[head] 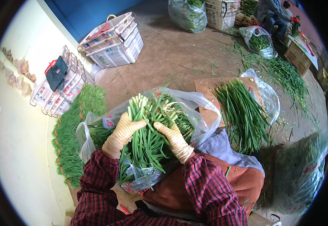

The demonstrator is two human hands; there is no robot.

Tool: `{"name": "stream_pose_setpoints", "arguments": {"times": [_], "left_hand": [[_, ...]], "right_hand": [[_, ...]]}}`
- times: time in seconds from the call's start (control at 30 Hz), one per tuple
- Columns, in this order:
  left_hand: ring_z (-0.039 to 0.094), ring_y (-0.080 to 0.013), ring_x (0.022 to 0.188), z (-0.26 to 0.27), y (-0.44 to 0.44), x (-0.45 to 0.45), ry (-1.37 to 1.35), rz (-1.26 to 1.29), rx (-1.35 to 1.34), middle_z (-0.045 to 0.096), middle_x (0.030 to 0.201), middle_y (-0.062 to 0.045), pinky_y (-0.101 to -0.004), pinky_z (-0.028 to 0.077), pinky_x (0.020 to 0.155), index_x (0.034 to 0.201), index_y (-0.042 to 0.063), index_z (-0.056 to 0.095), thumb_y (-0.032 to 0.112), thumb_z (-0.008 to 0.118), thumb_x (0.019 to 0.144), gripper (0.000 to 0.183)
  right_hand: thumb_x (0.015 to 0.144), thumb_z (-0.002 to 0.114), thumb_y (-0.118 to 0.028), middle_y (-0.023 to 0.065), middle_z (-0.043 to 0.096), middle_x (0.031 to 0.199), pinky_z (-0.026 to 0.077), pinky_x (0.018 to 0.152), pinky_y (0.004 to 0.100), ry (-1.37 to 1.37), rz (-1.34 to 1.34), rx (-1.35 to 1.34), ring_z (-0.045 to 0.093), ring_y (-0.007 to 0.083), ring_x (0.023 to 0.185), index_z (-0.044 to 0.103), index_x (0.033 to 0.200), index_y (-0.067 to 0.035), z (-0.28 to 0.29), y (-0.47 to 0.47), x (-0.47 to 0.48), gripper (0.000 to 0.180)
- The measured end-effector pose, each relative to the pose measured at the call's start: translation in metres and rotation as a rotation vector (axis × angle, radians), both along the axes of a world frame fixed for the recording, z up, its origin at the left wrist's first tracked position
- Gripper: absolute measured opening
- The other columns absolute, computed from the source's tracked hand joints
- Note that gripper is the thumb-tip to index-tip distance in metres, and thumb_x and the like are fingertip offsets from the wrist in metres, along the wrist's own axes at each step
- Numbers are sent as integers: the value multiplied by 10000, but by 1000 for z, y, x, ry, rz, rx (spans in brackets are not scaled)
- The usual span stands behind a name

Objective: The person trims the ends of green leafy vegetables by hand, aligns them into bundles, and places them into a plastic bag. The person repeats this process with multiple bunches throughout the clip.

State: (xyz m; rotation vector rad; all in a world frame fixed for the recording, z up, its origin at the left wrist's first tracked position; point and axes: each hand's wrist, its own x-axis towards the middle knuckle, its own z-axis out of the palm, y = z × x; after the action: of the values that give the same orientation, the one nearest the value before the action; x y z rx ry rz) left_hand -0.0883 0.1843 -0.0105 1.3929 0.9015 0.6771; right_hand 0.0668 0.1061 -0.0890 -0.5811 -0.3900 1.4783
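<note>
My left hand (123,130), in a cream ribbed glove, grips a bunch of garlic chives (137,108) with the white stem ends pointing away from me. In the same kind of glove, my right hand (175,138) has its thumb and fingers around looser green stalks (166,120), some with brownish ends. Both thumbs point inward, a short gap apart. Beneath them lies an open clear plastic bag (206,103) filled with more chives (186,124). Leaves hang down toward my lap, over the bag's near edge. The fingertips are hidden behind the stalks.
On my right, a chive pile (241,115) lies on a brown board (206,84). Tied bundles (79,135) line the left wall. Stacked white crates (114,45) stand behind. A full bag (300,172) is at far right. A seated person (272,15) works beyond scattered leaves (285,73).
</note>
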Motion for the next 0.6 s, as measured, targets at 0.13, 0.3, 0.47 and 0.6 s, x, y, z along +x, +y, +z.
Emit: {"name": "stream_pose_setpoints", "arguments": {"times": [0.13,0.3,0.47,0.6], "left_hand": [[583,-105,1056,-1,-7,6,98,-40,107,632,1139,0,-272,468,935,1291,26,575,6,687,857,449],[600,-107,1035,-1,-14,13,97,-96,63,639,1167,-11,-275,500,915,1275,19,559,-20,774,789,533],[600,-97,1013,-20,-18,25,129,40,276,661,1118,-6,-276,498,918,1234,20,584,-48,704,786,469],[643,-129,966,-18,-14,19,-36,134,135,674,1072,-33,-296,525,890,1181,22,605,-47,692,840,359]], "right_hand": [[867,753,-39,35,685,1136,530,879,305,6,-21,-49,641,153,992,614,1246,-50,-4,4,-1,405],[884,752,-104,25,665,1188,477,954,293,-82,-71,-128,596,147,1079,601,1284,-47,-16,8,-1,431],[873,765,-90,26,662,1196,471,956,288,-183,-186,-58,589,140,1093,600,1283,-38,-20,9,-2,445],[874,760,-119,17,671,1057,491,856,282,-75,-220,-114,603,134,959,648,1143,-58,-22,9,2,297]]}}
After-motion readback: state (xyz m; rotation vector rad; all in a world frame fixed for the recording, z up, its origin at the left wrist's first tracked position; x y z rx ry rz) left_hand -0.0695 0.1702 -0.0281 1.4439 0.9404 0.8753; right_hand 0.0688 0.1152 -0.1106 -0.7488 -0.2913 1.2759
